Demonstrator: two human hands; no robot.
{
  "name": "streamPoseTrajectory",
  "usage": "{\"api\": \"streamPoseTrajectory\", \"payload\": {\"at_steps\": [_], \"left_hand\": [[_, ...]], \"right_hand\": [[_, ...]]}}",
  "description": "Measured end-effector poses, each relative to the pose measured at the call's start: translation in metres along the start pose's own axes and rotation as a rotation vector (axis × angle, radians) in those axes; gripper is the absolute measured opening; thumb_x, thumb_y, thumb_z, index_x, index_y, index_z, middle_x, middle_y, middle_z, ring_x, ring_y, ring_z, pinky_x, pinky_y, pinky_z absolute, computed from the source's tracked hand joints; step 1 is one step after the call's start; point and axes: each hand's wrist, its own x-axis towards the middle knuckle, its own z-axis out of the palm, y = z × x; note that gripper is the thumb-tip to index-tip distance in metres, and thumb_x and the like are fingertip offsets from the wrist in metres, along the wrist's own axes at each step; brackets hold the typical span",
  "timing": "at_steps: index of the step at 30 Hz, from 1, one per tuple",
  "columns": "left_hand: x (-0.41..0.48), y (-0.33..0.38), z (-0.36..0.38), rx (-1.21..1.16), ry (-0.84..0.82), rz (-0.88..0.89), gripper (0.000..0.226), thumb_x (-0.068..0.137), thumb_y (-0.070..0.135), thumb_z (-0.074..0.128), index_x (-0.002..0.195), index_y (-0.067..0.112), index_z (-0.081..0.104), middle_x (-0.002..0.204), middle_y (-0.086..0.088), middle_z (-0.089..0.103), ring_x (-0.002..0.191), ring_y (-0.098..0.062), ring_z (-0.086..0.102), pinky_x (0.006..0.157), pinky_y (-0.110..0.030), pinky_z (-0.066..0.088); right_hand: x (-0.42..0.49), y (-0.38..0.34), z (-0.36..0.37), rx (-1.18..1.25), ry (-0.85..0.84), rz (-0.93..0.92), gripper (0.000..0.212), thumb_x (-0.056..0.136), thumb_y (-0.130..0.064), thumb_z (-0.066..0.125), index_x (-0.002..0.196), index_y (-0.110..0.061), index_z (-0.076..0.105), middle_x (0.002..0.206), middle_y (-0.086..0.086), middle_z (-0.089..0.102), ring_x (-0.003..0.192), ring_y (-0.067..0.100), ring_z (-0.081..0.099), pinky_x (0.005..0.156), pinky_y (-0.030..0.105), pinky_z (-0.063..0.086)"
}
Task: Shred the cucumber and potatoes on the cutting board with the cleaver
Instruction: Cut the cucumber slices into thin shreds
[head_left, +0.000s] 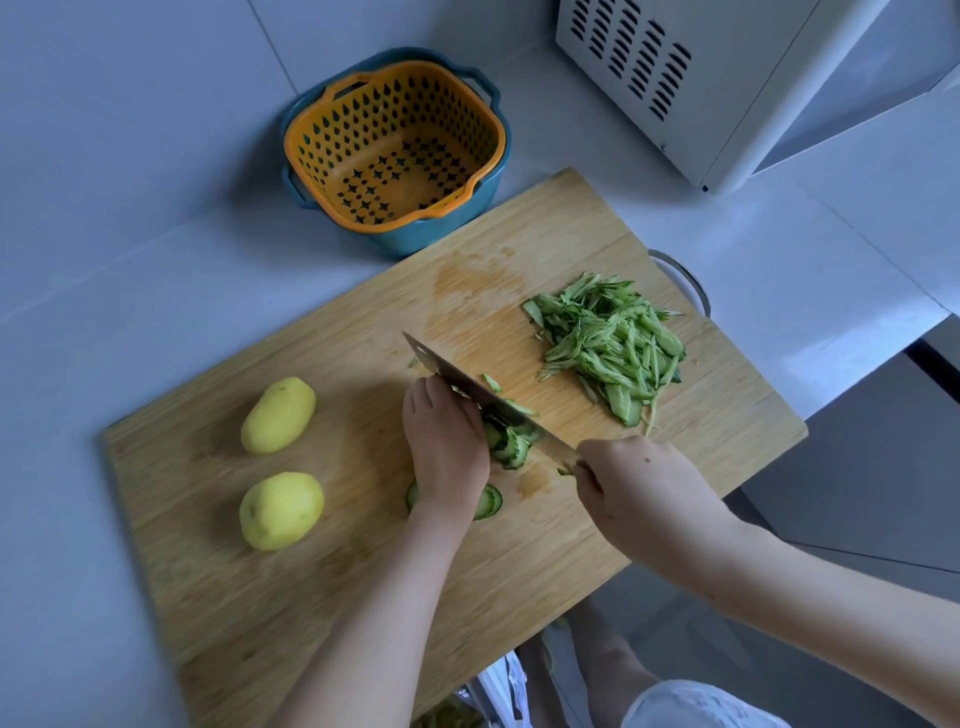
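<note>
On the wooden cutting board (322, 613) lie two peeled yellow potatoes, one (278, 414) farther away and one (281, 510) nearer me. A heap of green cucumber shreds (610, 343) sits at the board's right. My left hand (444, 447) presses down with curled fingers on a row of overlapping cucumber slices (511, 447); most of them are hidden under it. My right hand (631, 493) grips the handle of the cleaver (467, 387), whose blade stands edge-down against my left knuckles, over the slices.
An orange perforated colander nested in a blue bowl (395, 150) stands behind the board. A white microwave (727, 88) fills the back right. A glass rim (685, 280) shows past the board's right edge. The board's near corner overhangs the counter edge.
</note>
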Motion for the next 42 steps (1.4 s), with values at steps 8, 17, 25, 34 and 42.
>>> {"api": "streamPoseTrajectory", "payload": {"at_steps": [8, 17, 25, 34, 42], "left_hand": [[0.000, -0.002, -0.002, -0.042, 0.017, 0.031, 0.025, 0.092, 0.012, 0.029, 0.080, 0.003, 0.050, 0.074, -0.010, 0.049, 0.070, -0.016, 0.039, 0.069, -0.030, 0.038], [-0.010, -0.008, -0.011, 0.104, -0.013, 0.079, 0.026, 0.094, 0.017, 0.028, 0.080, 0.006, 0.047, 0.072, -0.008, 0.042, 0.067, -0.019, 0.038, 0.062, -0.033, 0.035], [-0.011, -0.006, -0.006, 0.115, -0.042, 0.103, 0.024, 0.088, 0.015, 0.030, 0.084, 0.004, 0.051, 0.076, -0.013, 0.052, 0.069, -0.028, 0.050, 0.065, -0.037, 0.042], [-0.011, -0.008, -0.003, 0.083, 0.007, 0.106, 0.023, 0.091, 0.010, 0.028, 0.078, 0.007, 0.048, 0.070, -0.011, 0.048, 0.065, -0.019, 0.041, 0.063, -0.031, 0.038], [-0.013, -0.009, -0.002, 0.120, -0.077, 0.021, 0.016, 0.093, 0.009, 0.038, 0.092, 0.000, 0.052, 0.087, -0.015, 0.056, 0.083, -0.030, 0.054, 0.082, -0.044, 0.047]], "right_hand": [[0.020, -0.004, 0.011, 0.091, 0.043, -0.014, 0.037, 0.094, -0.015, 0.038, 0.059, -0.020, 0.028, 0.058, -0.002, 0.041, 0.057, 0.023, 0.045, 0.043, 0.026, 0.027], [-0.009, 0.000, -0.004, 0.068, 0.075, 0.012, 0.039, 0.098, -0.023, 0.033, 0.060, -0.020, 0.023, 0.055, -0.002, 0.035, 0.045, 0.014, 0.029, 0.043, 0.023, 0.023], [-0.028, 0.001, -0.005, -0.075, -0.012, 0.023, 0.035, 0.096, -0.016, 0.034, 0.063, -0.019, 0.024, 0.059, -0.002, 0.036, 0.048, 0.014, 0.028, 0.044, 0.025, 0.021], [0.014, -0.011, 0.004, 0.031, -0.013, -0.002, 0.023, 0.094, -0.012, 0.037, 0.072, -0.013, 0.041, 0.065, 0.001, 0.045, 0.062, 0.024, 0.049, 0.050, 0.028, 0.036], [-0.019, -0.005, 0.002, -0.030, -0.018, 0.039, 0.036, 0.096, -0.014, 0.035, 0.061, -0.020, 0.025, 0.060, -0.002, 0.039, 0.049, 0.016, 0.033, 0.044, 0.025, 0.025]]}}
